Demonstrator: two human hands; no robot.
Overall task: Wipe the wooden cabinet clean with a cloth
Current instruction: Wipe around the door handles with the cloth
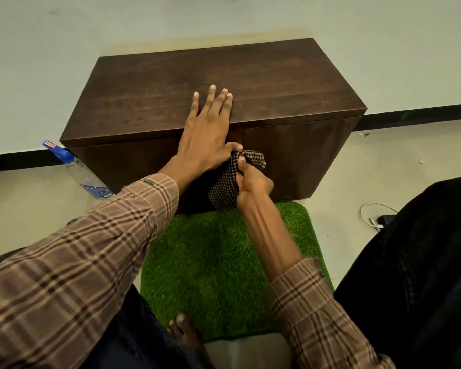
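Head view: right hand (253, 182) clutches cloth (225, 187) against cabinet (290, 155)

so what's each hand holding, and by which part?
Right hand grips the checked cloth at its bunched upper part, against the cabinet front. Left hand holds nothing; it lies flat on the cabinet top, thumb touching the cloth.

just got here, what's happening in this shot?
A person is cleaning a dark wooden cabinet that stands on the floor against the wall. The left hand lies flat on its top, bracing. The right hand grips a bunched checked cloth against the cabinet's front face, just below the top edge. A spray bottle stands by the cabinet's left corner, and a green mat lies in front.
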